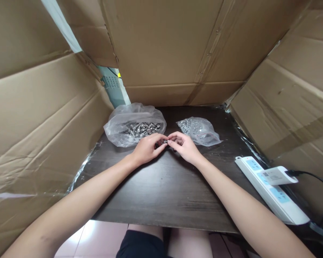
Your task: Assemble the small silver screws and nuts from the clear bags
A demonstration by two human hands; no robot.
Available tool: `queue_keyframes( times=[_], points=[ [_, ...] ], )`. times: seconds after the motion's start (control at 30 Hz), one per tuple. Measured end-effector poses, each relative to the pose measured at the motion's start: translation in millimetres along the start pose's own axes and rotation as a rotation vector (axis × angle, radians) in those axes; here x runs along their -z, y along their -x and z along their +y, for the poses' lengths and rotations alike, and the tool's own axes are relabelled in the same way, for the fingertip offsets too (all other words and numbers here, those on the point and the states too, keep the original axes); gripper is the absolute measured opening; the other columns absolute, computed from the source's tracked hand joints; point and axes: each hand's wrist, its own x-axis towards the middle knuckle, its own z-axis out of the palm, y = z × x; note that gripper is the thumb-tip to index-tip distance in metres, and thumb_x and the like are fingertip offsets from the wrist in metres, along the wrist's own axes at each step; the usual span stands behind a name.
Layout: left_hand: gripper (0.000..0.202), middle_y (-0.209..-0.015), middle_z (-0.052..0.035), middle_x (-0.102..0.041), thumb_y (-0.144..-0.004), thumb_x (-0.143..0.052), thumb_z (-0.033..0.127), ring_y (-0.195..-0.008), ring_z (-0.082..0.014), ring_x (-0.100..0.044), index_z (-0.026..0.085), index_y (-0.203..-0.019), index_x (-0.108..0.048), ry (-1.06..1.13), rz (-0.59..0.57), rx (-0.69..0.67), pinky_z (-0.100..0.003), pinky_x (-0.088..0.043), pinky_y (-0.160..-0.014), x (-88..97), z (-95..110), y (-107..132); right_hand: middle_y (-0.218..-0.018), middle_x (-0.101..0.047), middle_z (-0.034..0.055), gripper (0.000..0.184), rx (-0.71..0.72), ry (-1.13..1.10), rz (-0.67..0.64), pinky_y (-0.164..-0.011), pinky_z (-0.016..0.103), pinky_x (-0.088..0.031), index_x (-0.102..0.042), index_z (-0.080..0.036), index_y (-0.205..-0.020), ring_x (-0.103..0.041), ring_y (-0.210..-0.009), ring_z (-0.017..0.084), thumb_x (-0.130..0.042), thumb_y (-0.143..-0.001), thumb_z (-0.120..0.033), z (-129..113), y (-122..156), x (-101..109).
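Note:
My left hand [148,147] and my right hand [185,146] meet over the middle of the dark table. Between their fingertips is a small silver metal fitting [165,142], pinched from both sides. It looks like a short screw or bolt, too small to name surely. Just behind my left hand, an open clear plastic bag [115,130] holds a heap of shiny metal fittings [145,129]. Beyond my right hand lies a smaller clear zip bag [204,130] with silver screws [185,125] inside.
A white power strip [271,190] with a plugged-in white adapter [278,175] and black cable [316,175] lies at the table's right. Cardboard walls [172,43] enclose the dark tabletop [161,193] at the back and both sides. Its front edge is above my legs.

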Motion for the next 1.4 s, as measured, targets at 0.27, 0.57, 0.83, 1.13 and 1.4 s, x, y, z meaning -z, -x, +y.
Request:
queue_keyframes(
  times=[0.27, 0.57, 0.83, 1.13, 1.4],
  points=[
    [0.020, -0.095, -0.0038, -0.072, -0.097, -0.062, 0.025, -0.081, -0.0141, -0.068, 0.018, -0.116, -0.068, 0.008, 0.033, -0.026, -0.022, -0.053, -0.066, 0.8, -0.5, -1.0, -0.082, -0.068, 0.0028, 0.024, 0.003, 0.138, -0.013, -0.064, 0.030, -0.045, -0.067, -0.019, -0.089, -0.055, -0.067, 0.014, -0.061, -0.090, -0.042, -8.7, 3.5, -1.6],
    [0.020, -0.096, -0.0041, -0.073, -0.097, -0.062, 0.026, -0.079, -0.0143, -0.068, 0.018, -0.114, -0.069, 0.009, 0.005, -0.008, -0.024, -0.053, -0.067, 0.1, -1.1, -0.7, -0.075, -0.064, 0.0006, 0.018, 0.041, 0.248, -0.021, -0.063, 0.027, -0.042, -0.065, -0.019, -0.085, -0.053, -0.065, 0.014, -0.059, -0.090, -0.035, -12.7, 5.3, -1.9],
    [0.020, -0.098, -0.0045, -0.073, -0.097, -0.062, 0.025, -0.079, -0.0143, -0.068, 0.018, -0.114, -0.069, 0.001, -0.002, 0.003, -0.025, -0.054, -0.070, -0.7, -3.2, -0.6, -0.074, -0.064, 0.0009, 0.017, 0.109, 0.343, -0.009, -0.063, 0.027, -0.044, -0.064, -0.019, -0.085, -0.054, -0.064, 0.014, -0.058, -0.092, -0.033, -13.7, 7.7, -2.8],
    [0.020, -0.101, -0.0054, -0.074, -0.097, -0.062, 0.025, -0.080, -0.0148, -0.068, 0.018, -0.114, -0.070, 0.007, -0.002, 0.002, -0.026, -0.054, -0.070, -0.5, -3.8, -2.0, -0.075, -0.064, 0.0012, 0.016, 0.119, 0.335, 0.017, -0.063, 0.027, -0.043, -0.066, -0.019, -0.086, -0.055, -0.065, 0.014, -0.059, -0.092, -0.031, -12.0, 7.6, -4.0],
    [0.019, -0.100, -0.0055, -0.073, -0.099, -0.059, 0.026, -0.080, -0.0147, -0.066, 0.018, -0.113, -0.069, 0.009, -0.019, -0.017, -0.026, -0.053, -0.070, 0.2, -1.5, -0.4, -0.072, -0.062, -0.0007, 0.018, 0.061, 0.284, -0.004, -0.062, 0.027, -0.041, -0.065, -0.019, -0.083, -0.053, -0.064, 0.014, -0.059, -0.091, -0.034, -15.7, 7.8, -2.9]
  ],
)
